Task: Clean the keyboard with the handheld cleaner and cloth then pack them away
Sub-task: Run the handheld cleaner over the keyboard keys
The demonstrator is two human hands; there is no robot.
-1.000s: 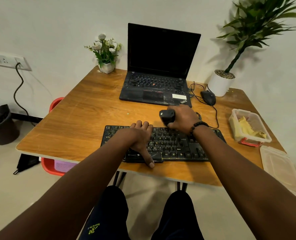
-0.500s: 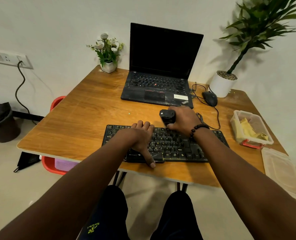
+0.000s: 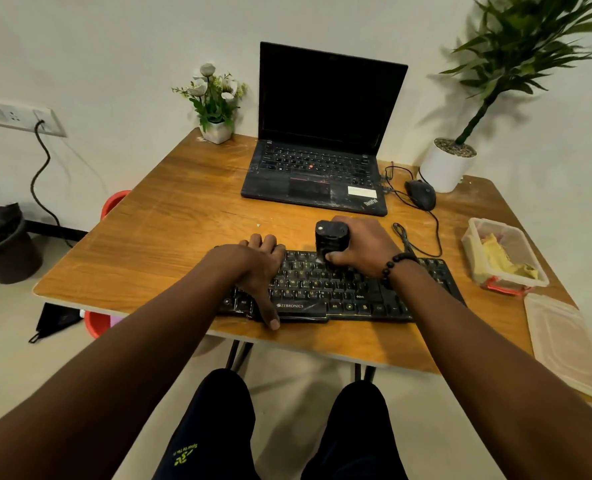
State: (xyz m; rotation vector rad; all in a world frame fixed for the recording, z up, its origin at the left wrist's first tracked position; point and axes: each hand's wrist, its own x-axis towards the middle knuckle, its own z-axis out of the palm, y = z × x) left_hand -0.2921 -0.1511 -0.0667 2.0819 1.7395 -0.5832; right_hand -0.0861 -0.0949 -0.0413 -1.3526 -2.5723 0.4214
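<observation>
A black keyboard (image 3: 343, 292) lies near the front edge of the wooden table (image 3: 170, 237). My right hand (image 3: 363, 244) grips a small black handheld cleaner (image 3: 330, 239), held upright on the keyboard's top rows. My left hand (image 3: 258, 271) rests on the keyboard's left half, fingers over its far edge and thumb at its near edge. A yellow cloth (image 3: 502, 258) lies in a clear plastic box (image 3: 474, 237) at the right.
An open black laptop (image 3: 322, 140) stands behind the keyboard, with a wired mouse (image 3: 420, 194) to its right. A flower pot (image 3: 216, 131) and a potted plant (image 3: 448, 164) stand at the back. The box's lid (image 3: 564, 344) lies at the front right corner.
Both hands and the cleaner stay at nearly the same place on the keyboard. The view has shifted slightly.
</observation>
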